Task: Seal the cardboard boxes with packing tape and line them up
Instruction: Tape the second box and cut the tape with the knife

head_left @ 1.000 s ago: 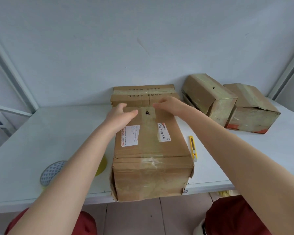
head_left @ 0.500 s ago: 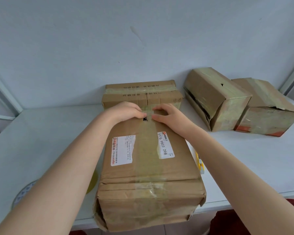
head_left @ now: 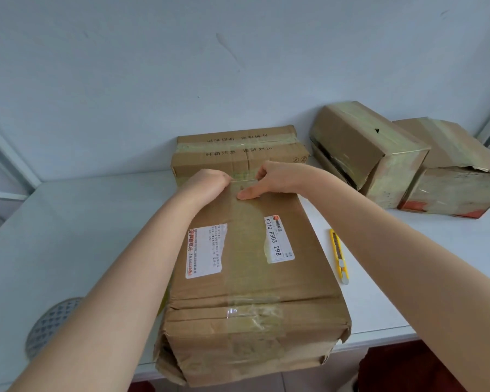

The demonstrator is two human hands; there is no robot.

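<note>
Left hand [head_left: 207, 184] and right hand [head_left: 276, 179] clutch the creased brown cardboard box's [head_left: 238, 287] far edge. Its near end overhangs the white counter [head_left: 68, 222] and may tip off.

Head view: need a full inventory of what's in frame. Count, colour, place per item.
front box: 1, brown, clear tape along its top, overhanging the near table edge
labels: 2, white, on the front box's top
printed box: 1, brown, behind the front box, by the wall
right boxes: 2, brown, taped, far right of the table, the second further right
utility knife: 1, yellow, on the table right of the front box
round patterned object: 1, grey, near left, partly behind the left arm
table: 1, white
left hand: 1, fingers curled over the front box's far edge
right hand: 1, same edge, thumb flat on top
</note>
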